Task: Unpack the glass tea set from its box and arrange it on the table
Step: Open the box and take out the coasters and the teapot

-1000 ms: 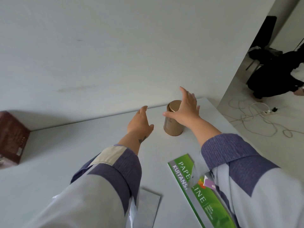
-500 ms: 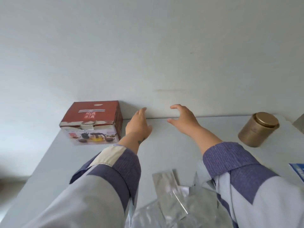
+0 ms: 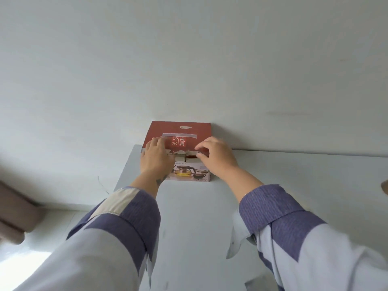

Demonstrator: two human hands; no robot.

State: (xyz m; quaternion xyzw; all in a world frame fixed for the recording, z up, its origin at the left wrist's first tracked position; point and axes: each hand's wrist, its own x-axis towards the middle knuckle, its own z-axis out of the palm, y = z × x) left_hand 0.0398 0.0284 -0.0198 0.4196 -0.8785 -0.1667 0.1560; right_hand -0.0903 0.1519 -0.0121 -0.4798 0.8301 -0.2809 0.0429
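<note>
A red box (image 3: 189, 133) printed "经典水具" sat at the tabletop's (image 3: 294, 185) far-left edge; left hand (image 3: 156, 158) rested flat, right hand (image 3: 216, 157) pinched its torn front.

A plain pale wall (image 3: 189, 59) fills most of what I see in front of me, lit evenly, with a faint dark smudge (image 3: 281, 113) on its right part. The pale grey table (image 3: 294, 175) stands pushed against this wall, its left edge running down toward me. Beyond that edge, lower left, lies a light floor (image 3: 52, 223) with a bright patch of light (image 3: 23, 267) on it, and a blurred brownish piece of furniture (image 3: 14, 213) beside it.
</note>
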